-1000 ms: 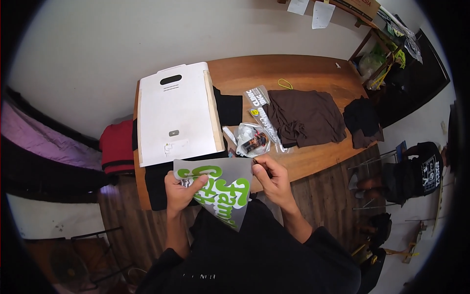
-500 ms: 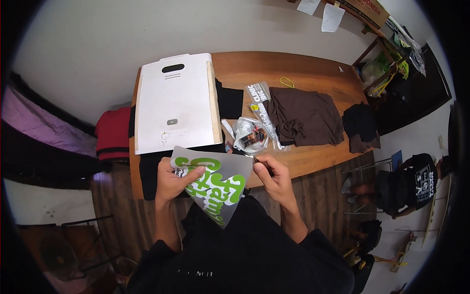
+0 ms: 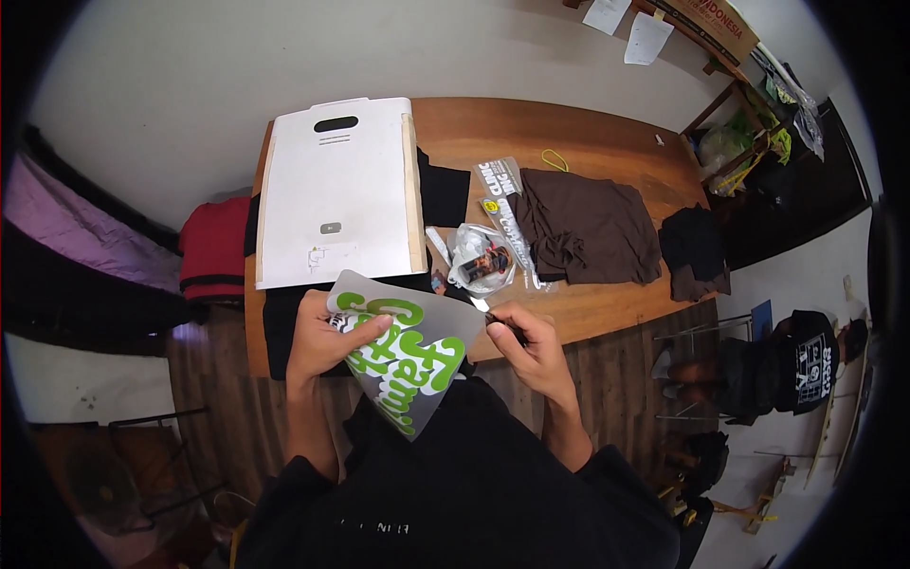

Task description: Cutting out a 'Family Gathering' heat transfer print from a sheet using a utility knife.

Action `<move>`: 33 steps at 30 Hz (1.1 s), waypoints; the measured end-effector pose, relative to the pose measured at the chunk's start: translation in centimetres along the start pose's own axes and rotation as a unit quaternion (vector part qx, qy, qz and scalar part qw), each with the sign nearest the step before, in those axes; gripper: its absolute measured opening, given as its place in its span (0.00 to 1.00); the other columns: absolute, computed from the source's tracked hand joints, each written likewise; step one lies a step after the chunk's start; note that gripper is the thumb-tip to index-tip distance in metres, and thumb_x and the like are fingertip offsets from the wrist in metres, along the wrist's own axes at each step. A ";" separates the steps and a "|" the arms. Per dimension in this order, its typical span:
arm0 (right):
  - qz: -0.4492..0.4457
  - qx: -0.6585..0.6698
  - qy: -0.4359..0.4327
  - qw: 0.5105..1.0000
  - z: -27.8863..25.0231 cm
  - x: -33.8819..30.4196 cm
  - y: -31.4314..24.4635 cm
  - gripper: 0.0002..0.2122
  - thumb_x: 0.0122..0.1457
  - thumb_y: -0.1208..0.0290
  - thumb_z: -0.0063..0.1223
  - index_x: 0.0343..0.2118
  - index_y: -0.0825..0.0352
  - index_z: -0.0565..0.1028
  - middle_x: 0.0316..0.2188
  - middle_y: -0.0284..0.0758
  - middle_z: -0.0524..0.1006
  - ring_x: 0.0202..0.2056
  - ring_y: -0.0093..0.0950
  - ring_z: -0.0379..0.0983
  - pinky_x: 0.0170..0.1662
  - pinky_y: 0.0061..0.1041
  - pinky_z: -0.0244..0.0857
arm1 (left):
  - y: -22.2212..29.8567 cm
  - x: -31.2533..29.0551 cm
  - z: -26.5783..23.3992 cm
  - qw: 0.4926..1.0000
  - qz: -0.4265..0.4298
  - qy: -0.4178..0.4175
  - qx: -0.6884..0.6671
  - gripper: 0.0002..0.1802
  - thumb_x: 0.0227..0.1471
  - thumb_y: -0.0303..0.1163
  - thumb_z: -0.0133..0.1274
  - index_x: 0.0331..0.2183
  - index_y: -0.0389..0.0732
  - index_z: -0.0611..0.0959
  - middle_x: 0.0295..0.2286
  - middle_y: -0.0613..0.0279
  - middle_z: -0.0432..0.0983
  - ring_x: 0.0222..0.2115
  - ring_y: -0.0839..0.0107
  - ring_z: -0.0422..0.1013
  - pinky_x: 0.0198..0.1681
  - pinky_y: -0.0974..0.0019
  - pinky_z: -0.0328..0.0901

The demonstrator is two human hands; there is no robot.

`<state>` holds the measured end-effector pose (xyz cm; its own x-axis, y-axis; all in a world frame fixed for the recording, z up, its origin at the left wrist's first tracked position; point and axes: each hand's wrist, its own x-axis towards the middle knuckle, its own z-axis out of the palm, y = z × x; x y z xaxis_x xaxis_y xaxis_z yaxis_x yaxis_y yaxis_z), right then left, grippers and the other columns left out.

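Observation:
A clear plastic film with green-and-white lettering (image 3: pixel 403 346) hangs in front of my chest, its lower corner pointing down. My left hand (image 3: pixel 327 337) grips its left side, thumb laid over the print. At the film's upper right edge, my right hand (image 3: pixel 533 349) is closed around black-handled scissors (image 3: pixel 489 318). Their pale metal tip shows against the film's edge; most of the handle is hidden by my fingers. Just beyond the film, a black shirt (image 3: pixel 444 194) lies on the table under a white board (image 3: pixel 336 194).
On the wooden table (image 3: pixel 559 123) are a plastic bag of small items (image 3: pixel 482 261), printed film strips (image 3: pixel 502 204), a folded brown shirt (image 3: pixel 592 223) and dark cloth (image 3: pixel 695 248). Red fabric (image 3: pixel 216 247) is stacked at left. Another person (image 3: pixel 787 365) is off to the right.
The film has shifted slightly left in my hands, and its lower corner has swung left. The scissors' metal tip shows more at the film's right edge. My grips stay the same.

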<state>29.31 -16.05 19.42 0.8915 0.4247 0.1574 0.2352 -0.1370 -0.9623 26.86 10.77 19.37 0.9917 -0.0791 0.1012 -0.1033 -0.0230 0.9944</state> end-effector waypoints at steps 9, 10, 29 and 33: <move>-0.005 -0.007 0.007 1.000 0.0 -0.1 -0.1 0.05 0.58 0.75 0.51 0.33 0.72 0.73 0.18 0.28 0.68 0.19 0.14 0.62 0.22 0.15 0.54 | 0.2 0.1 0.0 1.000 -0.007 -0.004 -0.002 0.07 0.44 0.24 0.60 0.29 0.31 0.83 0.23 0.60 0.79 0.23 0.78 0.75 0.26 0.77 0.67; -0.004 -0.007 0.006 1.000 0.0 -0.1 -0.2 0.05 0.58 0.75 0.51 0.33 0.72 0.73 0.18 0.28 0.68 0.19 0.14 0.62 0.22 0.15 0.54 | 0.2 0.1 0.0 1.000 -0.004 -0.005 0.002 0.08 0.44 0.24 0.60 0.29 0.31 0.82 0.23 0.60 0.79 0.23 0.78 0.75 0.26 0.77 0.67; -0.002 -0.014 -0.008 1.000 -0.3 0.0 0.1 0.06 0.58 0.74 0.51 0.34 0.73 0.73 0.18 0.29 0.68 0.19 0.14 0.62 0.22 0.16 0.54 | 0.7 0.4 -0.1 1.000 -0.008 -0.026 0.000 0.08 0.43 0.25 0.61 0.30 0.31 0.83 0.24 0.59 0.80 0.24 0.77 0.75 0.26 0.76 0.67; 0.000 -0.022 -0.019 1.000 -0.4 0.0 0.2 0.07 0.58 0.74 0.51 0.34 0.73 0.73 0.17 0.29 0.68 0.18 0.14 0.62 0.21 0.16 0.54 | 0.6 0.4 -0.2 0.999 -0.004 -0.030 0.009 0.08 0.43 0.24 0.61 0.30 0.31 0.83 0.24 0.59 0.80 0.24 0.77 0.75 0.26 0.76 0.67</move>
<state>29.52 -16.43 19.30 0.8767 0.4578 0.1477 0.2525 -0.1767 -0.9513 27.18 10.94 20.04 0.9863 -0.1385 0.0901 -0.0968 -0.0423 0.9944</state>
